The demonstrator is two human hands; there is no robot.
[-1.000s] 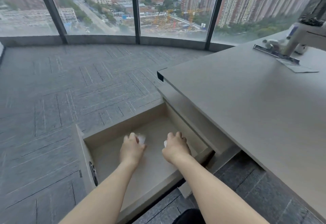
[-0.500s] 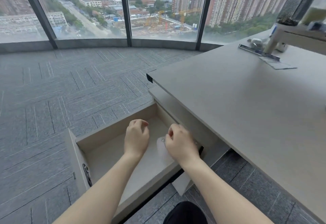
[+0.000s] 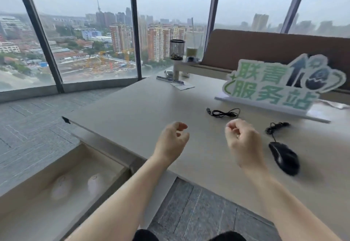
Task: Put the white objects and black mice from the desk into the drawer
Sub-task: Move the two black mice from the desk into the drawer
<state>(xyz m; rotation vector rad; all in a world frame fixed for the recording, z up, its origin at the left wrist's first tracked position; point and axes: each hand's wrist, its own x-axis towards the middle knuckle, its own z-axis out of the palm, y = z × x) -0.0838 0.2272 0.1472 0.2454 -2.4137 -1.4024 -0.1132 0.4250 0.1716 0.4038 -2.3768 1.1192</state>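
Two pale, rounded white objects (image 3: pixel 78 184) lie side by side on the floor of the open drawer (image 3: pixel 22 220) at the lower left of the frame, both blurred so their detail cannot be made out. One black mouse (image 3: pixel 284 158) sits on the desk (image 3: pixel 144 108) at the right of the frame, glossy and oval, its thin black cord (image 3: pixel 275 127) bunched in a loose tangle above it. Another coiled black cable (image 3: pixel 223 112) lies near the centre of the frame, in front of a green and white sign (image 3: pixel 280 85) standing at the upper right.

Both hands hang above the desk in the middle of the frame, empty. The left hand (image 3: pixel 173 140) is loosely curled, fingers bent and parted from the thumb, holding nothing. The right hand (image 3: pixel 243 142) is likewise half closed and holds nothing. The black mouse lies just to the right of the right hand, not touching it. The white objects are well apart from both hands, down and to the left of the left forearm.
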